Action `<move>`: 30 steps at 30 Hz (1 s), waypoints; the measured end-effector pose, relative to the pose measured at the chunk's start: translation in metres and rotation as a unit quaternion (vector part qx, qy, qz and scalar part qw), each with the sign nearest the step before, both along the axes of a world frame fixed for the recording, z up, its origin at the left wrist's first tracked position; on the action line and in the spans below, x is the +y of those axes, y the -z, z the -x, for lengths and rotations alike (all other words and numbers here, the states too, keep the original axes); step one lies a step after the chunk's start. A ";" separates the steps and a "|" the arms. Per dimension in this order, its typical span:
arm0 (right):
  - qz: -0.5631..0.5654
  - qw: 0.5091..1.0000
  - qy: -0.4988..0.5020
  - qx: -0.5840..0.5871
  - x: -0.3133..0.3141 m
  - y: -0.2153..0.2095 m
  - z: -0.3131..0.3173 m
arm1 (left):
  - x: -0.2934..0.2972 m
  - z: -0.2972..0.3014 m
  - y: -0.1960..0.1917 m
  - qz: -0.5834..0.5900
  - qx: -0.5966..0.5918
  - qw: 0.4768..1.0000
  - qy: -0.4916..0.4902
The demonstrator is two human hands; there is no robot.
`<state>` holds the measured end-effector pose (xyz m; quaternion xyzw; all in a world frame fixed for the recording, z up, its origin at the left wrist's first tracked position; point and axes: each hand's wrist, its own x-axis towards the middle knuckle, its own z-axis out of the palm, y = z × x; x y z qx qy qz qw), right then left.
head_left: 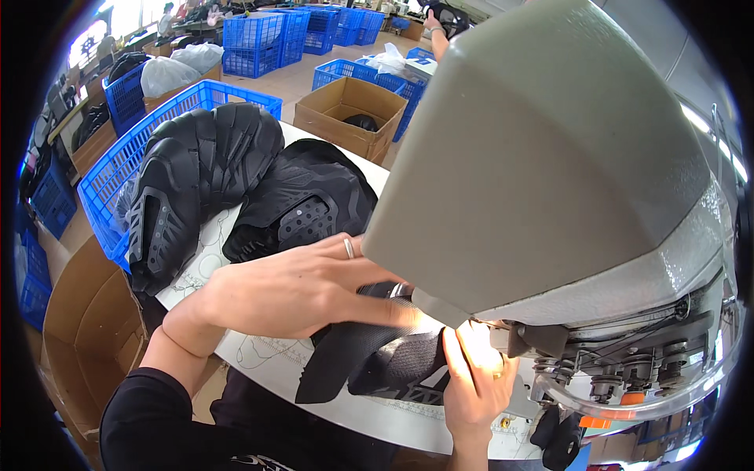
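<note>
Head view: the work is a black mesh panel (404, 363) on the white desk (251, 353), lit brightly at its upper right end, just beneath the grey sewing machine head (542, 180). A black strap (334, 361) touches it on the left and overlaps it; which layer lies uppermost is hard to tell.

The step in hand looks like lining up and steadying these layers for a seam. The next move would likely call for keeping both flat and their edges matched, fingertips clear of the needle, which the machine head hides.

The panel's long axis slants from lower left, near the person's body, to upper right, toward the stitching area. The strap runs much the same way but more steeply, its loose square end pointing at the person.

The left hand (290, 290) reaches over the work, thumb stretched out and blurred; its fingertips are hidden, so one cannot tell whether its grip is released or closed. The right hand (477, 392) has 2 fingers against the panel's right end; whether that grip pinches or only presses cannot be told. Beyond lie 2 moulded black pads (314, 208).
</note>
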<state>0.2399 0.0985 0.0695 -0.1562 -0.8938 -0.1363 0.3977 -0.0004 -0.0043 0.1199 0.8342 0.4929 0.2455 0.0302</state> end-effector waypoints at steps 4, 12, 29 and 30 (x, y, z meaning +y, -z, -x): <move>0.056 0.998 -0.020 0.022 0.003 0.012 -0.006 | 0.016 0.001 0.006 0.043 -0.126 0.989 0.070; 0.028 0.998 -0.043 0.034 0.007 0.004 -0.003 | 0.032 0.000 0.018 -0.030 -0.221 0.971 0.090; 0.042 0.999 0.013 -0.003 0.009 0.010 -0.010 | 0.025 -0.008 0.014 -0.098 -0.130 0.985 0.055; 0.049 0.999 0.002 0.008 0.008 0.010 -0.009 | 0.025 -0.008 0.014 -0.101 -0.127 0.985 0.055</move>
